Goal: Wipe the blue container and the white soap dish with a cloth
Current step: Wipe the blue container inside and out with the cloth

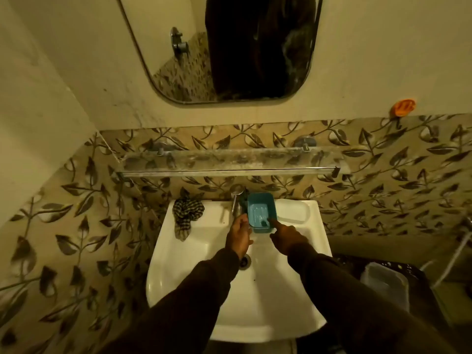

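Observation:
A blue rectangular container [261, 212] is held tilted over the back of the white sink [204, 251], just right of the tap [237, 200]. My left hand [238, 238] grips its left edge. My right hand [286, 235] reaches in from the right, its forefinger pressed into the container's inside near the front corner. A checked cloth [186, 213] lies crumpled on the sink's back left rim, in neither hand. I see no white soap dish.
A dusty glass shelf [229, 162] with a metal rail runs along the wall above the tap. A mirror [224, 47] hangs higher up. An orange holder [404, 107] sticks to the wall at right. A translucent tub [385, 282] stands right of the sink.

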